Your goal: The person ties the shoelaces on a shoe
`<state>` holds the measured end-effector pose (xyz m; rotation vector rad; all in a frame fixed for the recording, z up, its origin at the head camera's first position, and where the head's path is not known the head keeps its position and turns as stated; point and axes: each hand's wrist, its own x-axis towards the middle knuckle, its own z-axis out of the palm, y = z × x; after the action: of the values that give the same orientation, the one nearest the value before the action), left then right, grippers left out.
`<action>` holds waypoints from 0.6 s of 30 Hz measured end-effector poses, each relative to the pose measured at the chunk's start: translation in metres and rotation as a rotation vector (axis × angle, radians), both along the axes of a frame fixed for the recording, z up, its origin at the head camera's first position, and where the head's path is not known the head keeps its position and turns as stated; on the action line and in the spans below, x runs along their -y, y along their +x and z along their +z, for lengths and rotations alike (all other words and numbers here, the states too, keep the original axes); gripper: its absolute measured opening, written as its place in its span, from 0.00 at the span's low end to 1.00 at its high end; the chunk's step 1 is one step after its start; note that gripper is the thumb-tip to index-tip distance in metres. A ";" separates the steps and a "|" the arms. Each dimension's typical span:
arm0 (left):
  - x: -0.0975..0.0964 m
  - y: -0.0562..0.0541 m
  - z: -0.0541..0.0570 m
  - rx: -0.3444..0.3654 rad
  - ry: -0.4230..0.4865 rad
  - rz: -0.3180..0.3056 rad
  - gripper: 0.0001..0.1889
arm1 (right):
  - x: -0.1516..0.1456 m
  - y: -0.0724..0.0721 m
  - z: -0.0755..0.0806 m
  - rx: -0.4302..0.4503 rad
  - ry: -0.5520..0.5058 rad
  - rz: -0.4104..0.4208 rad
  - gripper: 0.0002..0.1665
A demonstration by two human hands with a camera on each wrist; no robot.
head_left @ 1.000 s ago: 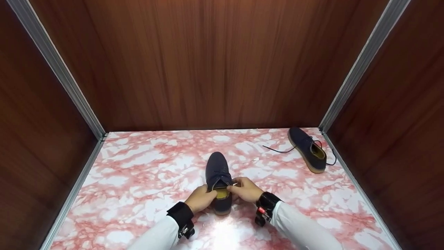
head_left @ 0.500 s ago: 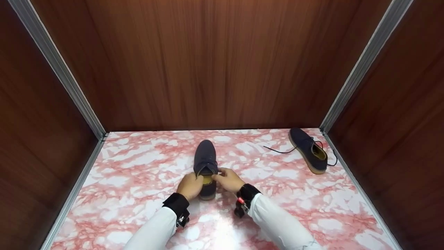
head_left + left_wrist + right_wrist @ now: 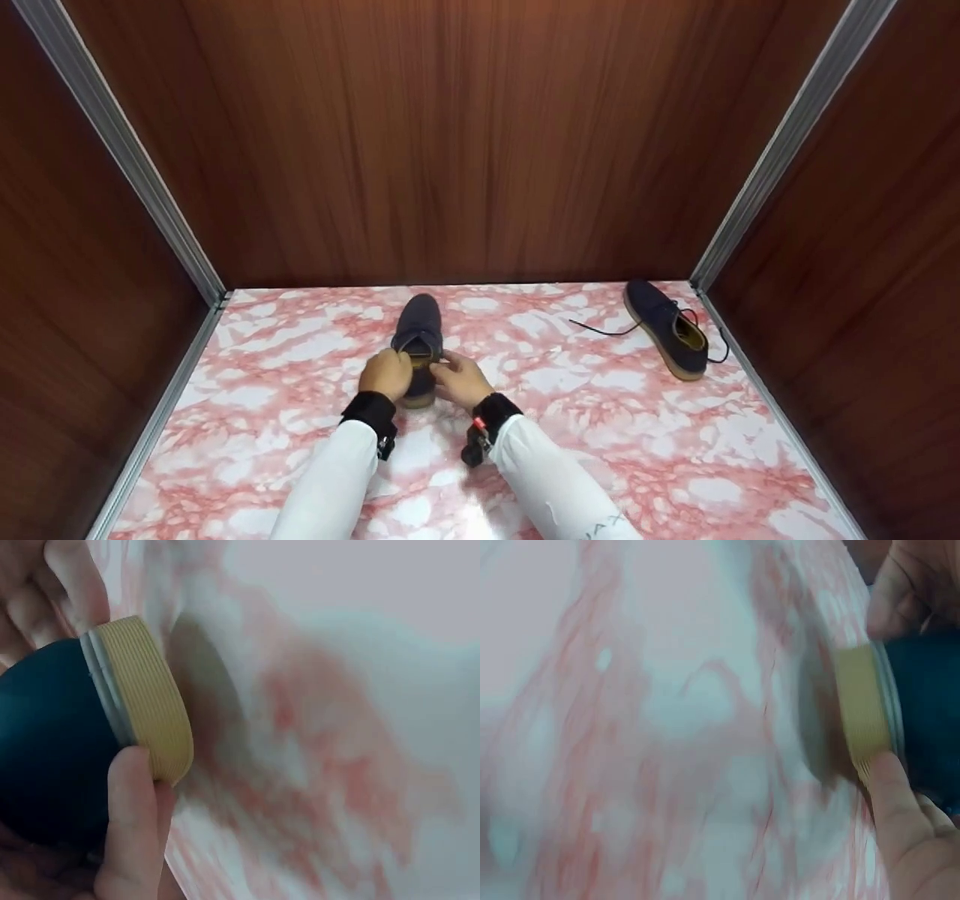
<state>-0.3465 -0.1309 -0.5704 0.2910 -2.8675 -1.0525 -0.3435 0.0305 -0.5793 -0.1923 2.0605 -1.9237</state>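
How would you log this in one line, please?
left hand: grips dark-blue tan-soled shoe; right hand: grips same shoe; loose-laced dark-blue shoe: right rear

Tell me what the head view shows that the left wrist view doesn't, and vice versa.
Head only: the second shoe with its loose lace, the wooden walls, the white sleeves.
Left wrist only: fine ridges and pale piping on the held shoe.
Both: the held shoe, the left hand, the right hand and the red-and-white surface.

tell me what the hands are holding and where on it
A shoe, by both sides near its opening: left hand on its left, right hand on its right.
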 end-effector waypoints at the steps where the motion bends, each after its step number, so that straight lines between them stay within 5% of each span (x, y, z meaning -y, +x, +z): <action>1: 0.002 -0.002 0.000 0.005 0.001 0.012 0.23 | 0.004 0.001 -0.001 0.008 -0.027 0.004 0.35; 9: 0.008 -0.008 -0.011 -0.003 0.043 0.038 0.22 | 0.012 0.003 -0.014 0.016 -0.081 0.004 0.36; 18: 0.012 -0.006 -0.020 -0.028 0.044 0.047 0.22 | 0.003 0.007 -0.016 0.037 0.066 0.079 0.41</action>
<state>-0.3523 -0.1434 -0.5905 0.3419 -2.8016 -1.1038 -0.3367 0.0279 -0.5956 -0.2179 2.0576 -1.7967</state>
